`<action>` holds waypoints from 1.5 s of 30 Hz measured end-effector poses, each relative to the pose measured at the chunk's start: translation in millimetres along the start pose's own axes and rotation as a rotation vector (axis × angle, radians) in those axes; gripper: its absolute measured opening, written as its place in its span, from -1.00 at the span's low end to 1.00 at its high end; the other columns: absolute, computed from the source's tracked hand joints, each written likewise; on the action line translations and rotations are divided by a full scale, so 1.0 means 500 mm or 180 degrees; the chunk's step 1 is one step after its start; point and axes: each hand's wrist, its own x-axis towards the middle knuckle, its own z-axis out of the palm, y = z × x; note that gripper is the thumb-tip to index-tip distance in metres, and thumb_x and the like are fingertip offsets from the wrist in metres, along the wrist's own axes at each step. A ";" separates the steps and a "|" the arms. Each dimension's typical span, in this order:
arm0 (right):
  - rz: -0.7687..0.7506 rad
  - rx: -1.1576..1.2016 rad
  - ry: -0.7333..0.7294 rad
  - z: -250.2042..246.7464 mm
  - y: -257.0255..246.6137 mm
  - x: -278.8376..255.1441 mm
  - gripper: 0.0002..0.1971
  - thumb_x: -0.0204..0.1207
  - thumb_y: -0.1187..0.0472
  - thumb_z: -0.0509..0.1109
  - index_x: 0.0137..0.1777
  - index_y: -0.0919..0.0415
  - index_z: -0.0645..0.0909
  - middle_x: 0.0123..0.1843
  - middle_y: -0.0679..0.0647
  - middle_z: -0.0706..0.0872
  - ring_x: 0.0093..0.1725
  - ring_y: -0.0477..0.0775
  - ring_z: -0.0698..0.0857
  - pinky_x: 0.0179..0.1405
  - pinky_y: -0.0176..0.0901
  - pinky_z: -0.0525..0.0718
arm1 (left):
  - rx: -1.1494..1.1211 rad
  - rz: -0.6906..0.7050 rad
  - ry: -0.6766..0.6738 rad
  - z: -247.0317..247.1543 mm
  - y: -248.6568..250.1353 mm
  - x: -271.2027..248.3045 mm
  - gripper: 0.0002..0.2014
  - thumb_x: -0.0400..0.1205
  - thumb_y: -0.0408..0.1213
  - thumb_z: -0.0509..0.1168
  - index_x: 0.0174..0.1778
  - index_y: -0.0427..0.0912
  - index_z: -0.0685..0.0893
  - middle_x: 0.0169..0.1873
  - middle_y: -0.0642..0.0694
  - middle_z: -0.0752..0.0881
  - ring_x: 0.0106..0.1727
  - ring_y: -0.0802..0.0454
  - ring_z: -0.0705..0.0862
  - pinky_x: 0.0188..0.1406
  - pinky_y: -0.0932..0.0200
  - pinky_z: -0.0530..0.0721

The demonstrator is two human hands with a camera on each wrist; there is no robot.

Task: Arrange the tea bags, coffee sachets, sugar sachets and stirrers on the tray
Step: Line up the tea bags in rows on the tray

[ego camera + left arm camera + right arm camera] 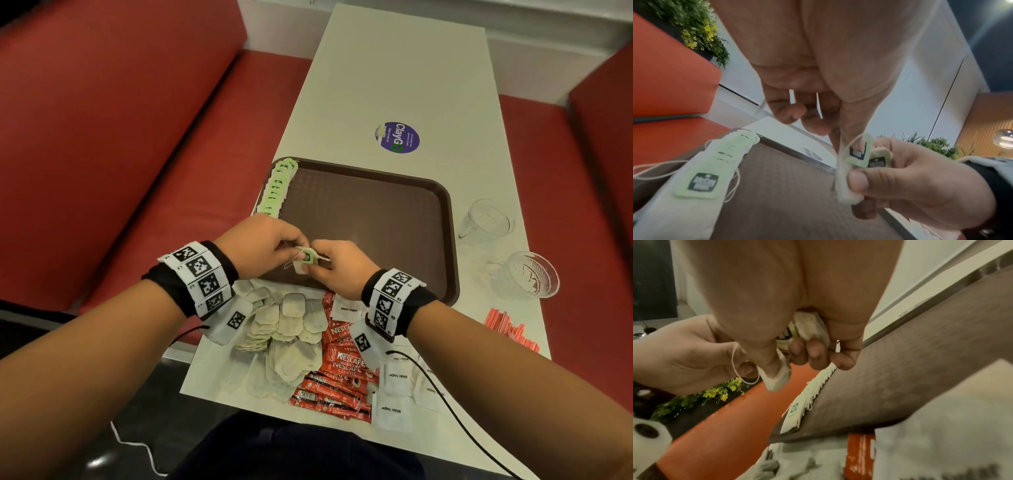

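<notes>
1. A small bunch of tea bags [306, 260] is held over the tray's near edge, approx. at 6 o'clock of the tray [376, 219], above the bench [394, 68].
2. The bunch is pinched by the right hand [337, 265] btwn thumb and curled fingers; green tags are seen in the left wrist view [857, 152].
3. One bag's string and tag are pinched by the left hand [265, 240]; fingers are curled.
4. A row of tea bags w/ green tags [275, 188] is laid along the tray's 9 o'clock edge, overlapping.
5. A loose tea bag pile [291, 329] is seen on the bench at 6 o'clock of the tray.
6. Red coffee sachets [339, 370] are lying just beside that pile, at its 3 o'clock; white sugar sachets [394, 407] are further to 3 o'clock.
7. Red stirrers [510, 332] are placed at approx. 4 o'clock of the tray; two glass cups [503, 246] at 3 o'clock.
</notes>
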 end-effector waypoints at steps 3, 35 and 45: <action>0.0005 0.0081 0.0228 -0.015 0.002 0.009 -0.84 0.62 0.13 0.42 -0.17 0.11 0.57 -0.32 -0.04 0.64 -0.32 -0.05 0.58 -0.31 -0.17 0.51 | -0.0503 -0.0089 0.0358 0.007 -0.004 0.012 -0.93 0.56 -0.18 0.52 -0.09 0.06 0.81 -0.42 0.13 0.70 -0.37 0.23 0.61 -0.31 0.37 0.53; 0.0940 0.1472 0.0568 -0.111 0.069 0.114 -0.87 0.68 0.12 0.33 -0.04 0.15 0.63 -0.11 0.07 0.83 -0.31 0.28 0.84 -0.45 -0.12 0.65 | 0.0886 -0.1280 0.0034 0.005 -0.169 0.399 -0.89 0.56 -0.18 0.46 -0.03 -0.01 0.84 -0.01 -0.02 0.81 0.05 -0.10 0.73 -0.02 0.09 0.66; 0.0884 0.1157 0.0696 -0.124 0.060 0.110 -0.80 0.70 0.07 0.36 0.12 0.19 0.69 -0.32 0.11 0.75 -0.55 -0.09 0.69 -0.49 -0.14 0.60 | 0.0454 -0.0983 0.0377 -0.017 -0.140 0.369 -0.72 0.68 0.07 0.30 0.04 0.00 0.83 -0.06 -0.02 0.82 0.01 -0.05 0.72 -0.01 0.10 0.64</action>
